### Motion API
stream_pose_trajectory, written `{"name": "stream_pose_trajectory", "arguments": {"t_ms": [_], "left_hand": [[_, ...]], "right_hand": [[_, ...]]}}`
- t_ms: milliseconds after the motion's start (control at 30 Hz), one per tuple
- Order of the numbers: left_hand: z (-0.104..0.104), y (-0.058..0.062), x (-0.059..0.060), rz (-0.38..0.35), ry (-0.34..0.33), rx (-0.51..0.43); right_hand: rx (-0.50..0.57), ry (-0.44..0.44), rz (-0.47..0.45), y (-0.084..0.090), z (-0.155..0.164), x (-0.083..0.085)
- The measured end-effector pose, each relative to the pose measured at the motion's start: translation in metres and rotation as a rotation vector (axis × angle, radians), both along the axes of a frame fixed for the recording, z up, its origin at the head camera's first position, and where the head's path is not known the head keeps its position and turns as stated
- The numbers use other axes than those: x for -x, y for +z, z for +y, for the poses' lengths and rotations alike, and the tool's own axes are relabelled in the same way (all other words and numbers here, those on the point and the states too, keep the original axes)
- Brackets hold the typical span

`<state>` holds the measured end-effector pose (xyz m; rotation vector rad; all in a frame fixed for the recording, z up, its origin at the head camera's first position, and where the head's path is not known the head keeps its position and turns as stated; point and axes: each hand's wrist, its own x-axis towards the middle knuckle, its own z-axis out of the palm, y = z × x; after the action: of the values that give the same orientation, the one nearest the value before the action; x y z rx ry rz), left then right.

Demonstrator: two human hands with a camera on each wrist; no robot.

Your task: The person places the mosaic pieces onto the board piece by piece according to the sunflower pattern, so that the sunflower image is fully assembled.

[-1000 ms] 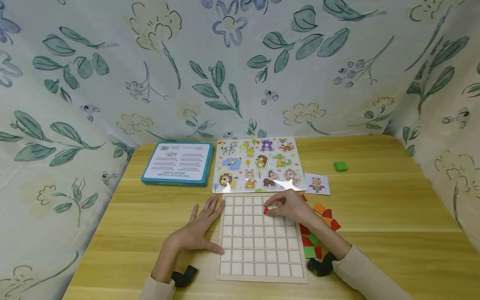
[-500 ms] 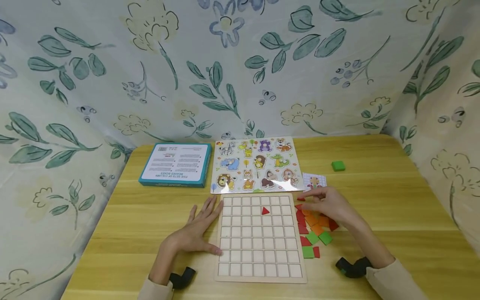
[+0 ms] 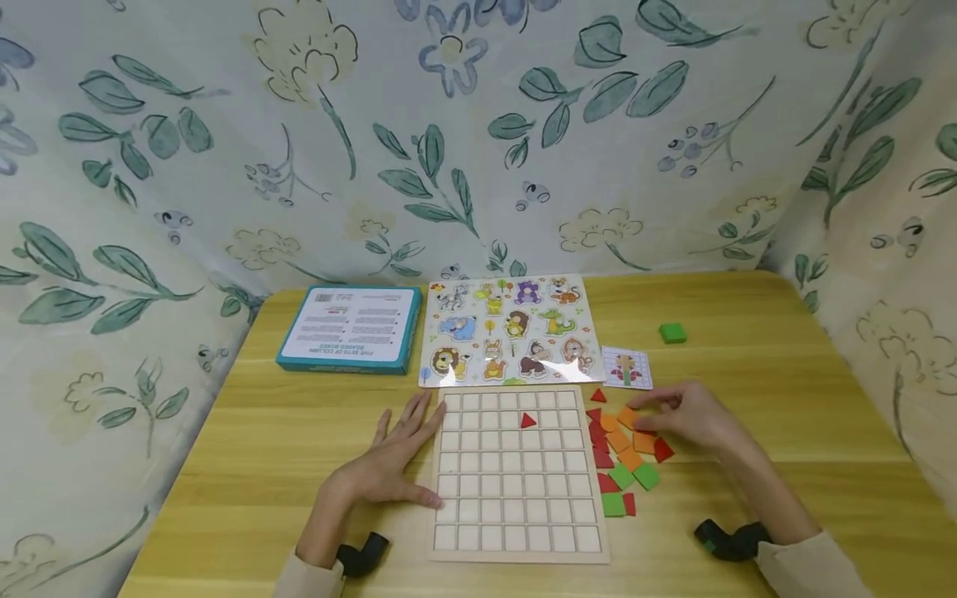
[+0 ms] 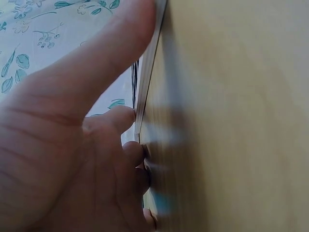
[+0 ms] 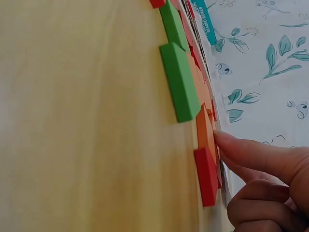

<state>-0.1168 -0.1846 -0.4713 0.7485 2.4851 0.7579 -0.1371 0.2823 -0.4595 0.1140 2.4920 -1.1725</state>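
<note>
My left hand (image 3: 396, 461) lies with fingers spread at the left edge of a wooden grid board (image 3: 521, 555). Its thumb tip touches the board's rim. One red triangle (image 3: 528, 420) sits in a cell of the second row. To the board's right is a loose pile of red, orange and green pieces. My right hand (image 3: 691, 415) reaches into this pile, thumb and index finger at an orange square (image 3: 628, 415). Whether they pinch it is unclear. In the right wrist view the thumb (image 5: 241, 147) meets the orange pieces, beside a green block (image 5: 178, 84).
Behind the board lie an animal puzzle sheet (image 3: 512, 328) and a small pattern card (image 3: 626, 368). A blue-edged box (image 3: 351, 328) is at the back left. One green block (image 3: 672, 333) stands apart at the back right. Floral cloth (image 3: 478, 166) surrounds the table.
My right hand has let go of the red triangle on the board and moved right, past the pile's upper left, to the orange pieces. The left hand has stayed in place.
</note>
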Motion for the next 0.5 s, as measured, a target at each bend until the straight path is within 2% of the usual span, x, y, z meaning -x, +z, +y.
{"name": "stream_pose_trajectory", "arguments": {"t_ms": [233, 500], "left_hand": [[-0.0021, -0.0013, -0.0001, 0.003, -0.02, -0.039], [-0.0021, -0.0042, 0.0001, 0.01, -0.015, -0.06]], "right_hand": [[-0.021, 0.049, 0.041, -0.0028, -0.0042, 0.0055], [-0.01, 0.042, 0.016, -0.001, -0.003, 0.0059]]}}
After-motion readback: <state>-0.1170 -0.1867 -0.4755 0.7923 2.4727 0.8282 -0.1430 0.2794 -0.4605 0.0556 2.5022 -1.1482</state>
